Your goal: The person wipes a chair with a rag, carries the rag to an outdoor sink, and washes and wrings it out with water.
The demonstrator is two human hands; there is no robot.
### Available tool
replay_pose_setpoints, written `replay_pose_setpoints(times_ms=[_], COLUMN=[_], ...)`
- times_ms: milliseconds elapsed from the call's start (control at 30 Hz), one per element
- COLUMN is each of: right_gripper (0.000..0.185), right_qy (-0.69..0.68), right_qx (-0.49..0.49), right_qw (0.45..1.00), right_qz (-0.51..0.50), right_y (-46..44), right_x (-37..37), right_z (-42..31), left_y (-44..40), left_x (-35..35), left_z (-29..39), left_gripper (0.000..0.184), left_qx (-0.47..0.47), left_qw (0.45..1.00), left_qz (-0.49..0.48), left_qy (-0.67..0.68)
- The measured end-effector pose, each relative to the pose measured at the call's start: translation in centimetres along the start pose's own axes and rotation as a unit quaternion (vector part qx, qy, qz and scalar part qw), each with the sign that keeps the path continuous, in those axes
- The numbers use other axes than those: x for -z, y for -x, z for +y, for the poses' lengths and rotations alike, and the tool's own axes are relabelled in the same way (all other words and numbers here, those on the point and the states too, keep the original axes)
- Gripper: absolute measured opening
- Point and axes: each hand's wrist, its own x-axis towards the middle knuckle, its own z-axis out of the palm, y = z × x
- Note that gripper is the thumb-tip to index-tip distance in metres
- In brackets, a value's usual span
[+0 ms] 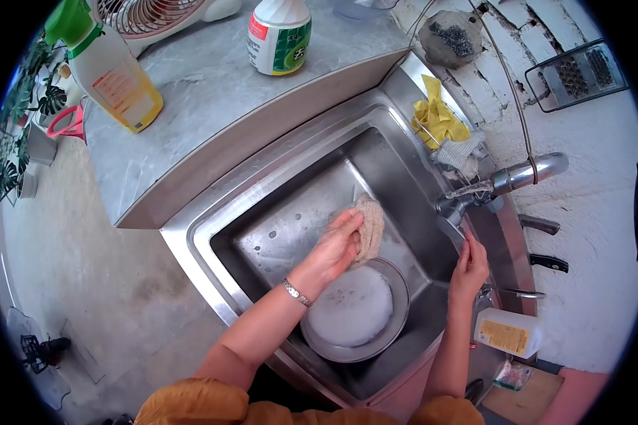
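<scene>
Over the metal sink basin (pixel 290 212), my left hand (pixel 342 241) pinches a beige cloth (pixel 371 230) that hangs down from the fingers. Below it a round bowl (pixel 398 322) full of white foam (pixel 351 306) stands in the basin's near part. My right hand (pixel 469 269) is at the faucet (pixel 468 205), its fingertips closed on the end of the faucet's lever (pixel 451 230). Drops and wet streaks show on the basin floor. No running water can be made out.
A yellow cloth (pixel 438 117) and a grey scrubber (pixel 461 154) lie at the sink's far right corner. Two bottles (pixel 280 42) (pixel 113 78) stand on the grey counter (pixel 191 106). Knives (pixel 548 263), a grater (pixel 581 74) and a jug (pixel 503 331) are at the right.
</scene>
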Motion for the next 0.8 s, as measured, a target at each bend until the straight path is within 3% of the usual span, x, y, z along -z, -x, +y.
replay_pose_setpoints(times_ms=[300,367,400,500,567,633,667,733,767,800], right_gripper=[0.026,0.028,0.028,0.020,0.033,0.053,0.053,0.066,0.066,0.066], right_qy=[0.022,0.179,0.178,-0.105,-0.335,-0.428,-0.430,-0.578,-0.579,-0.619], right_qx=[-0.031,0.122,0.124,-0.042,-0.265,-0.456,-0.455,-0.508,-0.508,-0.505], right_qw=[0.998,0.976,0.976,0.993,0.895,0.758,0.757,0.574,0.571,0.530], right_qz=[-0.041,0.032,0.031,-0.035,-0.128,-0.188,-0.190,-0.281,-0.284,-0.283], right_y=[1.3,1.5,2.2,4.5,4.9,4.2,4.1,3.7,3.3,2.9], right_x=[0.0,-0.2,-0.6,-2.9,-6.4,-9.8,-11.5,-14.2,-14.7,-15.0], right_z=[-1.8,-3.2,-3.8,-5.3,-4.8,-4.9,-4.3,-4.0,-4.5,-5.1], left_y=[-0.7,-1.5,-1.9,-2.1,-1.9,-1.0,-0.2,0.3,0.3,0.2], left_x=[0.7,1.8,2.3,2.5,2.1,1.2,0.3,0.3,0.8,1.3], left_z=[-1.4,-1.7,-1.9,-1.7,-1.0,0.2,1.2,1.9,1.9,1.8], left_gripper=[0.019,0.018,0.018,0.016,0.018,0.021,0.025,0.030,0.030,0.031], left_qx=[0.060,0.051,0.042,0.039,0.032,0.021,0.033,0.042,0.052,0.063], left_qw=[0.998,0.998,0.998,0.997,0.996,0.995,0.995,0.995,0.995,0.995], left_qz=[0.000,0.001,0.001,0.010,0.008,0.006,0.006,0.011,0.007,0.003], left_qy=[0.022,0.038,0.052,0.071,0.085,0.099,0.093,0.087,0.083,0.079])
